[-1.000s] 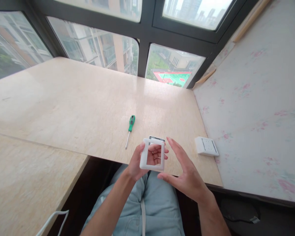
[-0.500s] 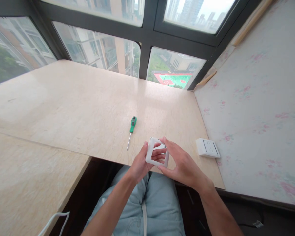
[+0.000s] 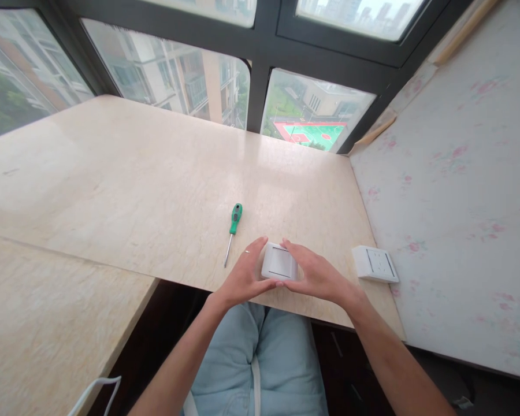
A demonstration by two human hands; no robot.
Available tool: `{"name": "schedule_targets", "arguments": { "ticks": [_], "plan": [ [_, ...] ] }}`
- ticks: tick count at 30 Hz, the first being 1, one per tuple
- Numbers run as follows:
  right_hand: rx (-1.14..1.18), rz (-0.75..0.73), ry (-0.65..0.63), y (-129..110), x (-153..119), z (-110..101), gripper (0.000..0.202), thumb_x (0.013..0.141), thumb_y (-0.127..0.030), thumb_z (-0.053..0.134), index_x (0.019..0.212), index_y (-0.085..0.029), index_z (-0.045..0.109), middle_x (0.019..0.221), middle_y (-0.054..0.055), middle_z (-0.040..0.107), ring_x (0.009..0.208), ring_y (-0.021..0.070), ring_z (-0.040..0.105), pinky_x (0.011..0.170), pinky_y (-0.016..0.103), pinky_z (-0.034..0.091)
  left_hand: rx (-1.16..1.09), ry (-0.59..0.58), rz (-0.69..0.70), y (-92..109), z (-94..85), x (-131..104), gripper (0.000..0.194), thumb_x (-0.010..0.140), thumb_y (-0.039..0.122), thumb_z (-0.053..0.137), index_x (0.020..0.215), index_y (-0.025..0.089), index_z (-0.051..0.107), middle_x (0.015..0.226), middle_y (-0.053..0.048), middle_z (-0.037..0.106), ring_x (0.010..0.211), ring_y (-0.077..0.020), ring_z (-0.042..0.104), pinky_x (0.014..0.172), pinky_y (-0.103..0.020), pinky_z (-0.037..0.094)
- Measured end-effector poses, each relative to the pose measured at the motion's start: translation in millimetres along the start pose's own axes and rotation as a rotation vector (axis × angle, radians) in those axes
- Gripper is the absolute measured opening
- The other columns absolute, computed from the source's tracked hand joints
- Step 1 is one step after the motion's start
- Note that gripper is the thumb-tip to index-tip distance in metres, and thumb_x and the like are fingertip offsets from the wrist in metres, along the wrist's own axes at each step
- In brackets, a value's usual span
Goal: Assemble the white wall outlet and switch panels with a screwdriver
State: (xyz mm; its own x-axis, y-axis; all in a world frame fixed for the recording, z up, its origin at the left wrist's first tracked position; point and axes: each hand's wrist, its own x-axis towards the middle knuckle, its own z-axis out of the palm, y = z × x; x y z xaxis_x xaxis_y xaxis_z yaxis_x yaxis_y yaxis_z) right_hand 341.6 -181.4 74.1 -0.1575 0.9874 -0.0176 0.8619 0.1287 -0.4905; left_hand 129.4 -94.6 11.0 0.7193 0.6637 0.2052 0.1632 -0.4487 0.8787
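Observation:
A white square wall switch (image 3: 280, 262) with a large flat rocker sits at the near part of the stone counter, its outer frame around the middle panel. My left hand (image 3: 243, 271) grips its left side, thumb along the near edge and fingertips at the far left corner. From the right, my right hand (image 3: 314, 270) curls round it the same way, and the two thumbs meet at the near edge. A screwdriver (image 3: 235, 222) with a green handle lies left of the switch, its shaft pointing toward me.
A white wall socket (image 3: 376, 264) stands on the counter (image 3: 169, 190) against the flowered wall (image 3: 459, 208) at right. Dark window frames (image 3: 260, 86) rise along the back. The counter's front edge runs just above my legs (image 3: 260, 364). A white cable (image 3: 97, 387) hangs at lower left.
The open square frame that both hands held up is now down at the counter, with a white rocker panel filling it. My left hand has turned to grip its side. The view has shifted slightly.

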Motion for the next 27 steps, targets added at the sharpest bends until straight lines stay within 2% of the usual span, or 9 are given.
{"name": "schedule_targets", "arguments": {
  "ticks": [4, 10, 18, 27],
  "plan": [
    [0.030, 0.036, -0.018, 4, -5, 1, 0.090, 0.083, -0.047, 0.074, 0.157, -0.019, 0.032, 0.152, 0.021, 0.051, 0.139, 0.0368, 0.051, 0.112, 0.058, 0.046, 0.032, -0.084, 0.075, -6, -0.6, 7, 0.094, 0.082, 0.058, 0.075, 0.158, 0.027, 0.028, 0.163, -0.016, 0.035, 0.152, -0.0334, 0.031, 0.123, -0.057, 0.028],
    [0.078, 0.059, -0.030, 3, -6, 0, 0.085, 0.086, -0.044, 0.072, 0.157, -0.020, 0.033, 0.156, 0.019, 0.047, 0.143, 0.0346, 0.047, 0.116, 0.057, 0.042, 0.005, -0.189, 0.086, -7, -9.8, 18, 0.085, 0.083, 0.057, 0.075, 0.154, 0.028, 0.039, 0.158, -0.014, 0.044, 0.148, -0.0328, 0.039, 0.121, -0.056, 0.034],
    [0.094, 0.038, -0.041, 0, 0, -1, 0.081, 0.085, -0.039, 0.074, 0.155, -0.022, 0.038, 0.155, 0.017, 0.049, 0.143, 0.0336, 0.047, 0.117, 0.057, 0.041, -0.046, -0.147, 0.032, -10, -8.6, 13, 0.087, 0.080, 0.059, 0.076, 0.152, 0.025, 0.041, 0.156, -0.016, 0.046, 0.147, -0.0339, 0.041, 0.120, -0.058, 0.035],
    [0.198, 0.044, -0.040, 14, -10, 7, 0.089, 0.086, -0.043, 0.074, 0.160, -0.027, 0.027, 0.161, 0.014, 0.042, 0.148, 0.0326, 0.040, 0.120, 0.057, 0.035, -0.045, -0.126, 0.011, -5, -7.0, 13, 0.090, 0.075, 0.061, 0.080, 0.150, 0.027, 0.045, 0.154, -0.015, 0.050, 0.144, -0.0340, 0.045, 0.117, -0.055, 0.040]
  ]
}}
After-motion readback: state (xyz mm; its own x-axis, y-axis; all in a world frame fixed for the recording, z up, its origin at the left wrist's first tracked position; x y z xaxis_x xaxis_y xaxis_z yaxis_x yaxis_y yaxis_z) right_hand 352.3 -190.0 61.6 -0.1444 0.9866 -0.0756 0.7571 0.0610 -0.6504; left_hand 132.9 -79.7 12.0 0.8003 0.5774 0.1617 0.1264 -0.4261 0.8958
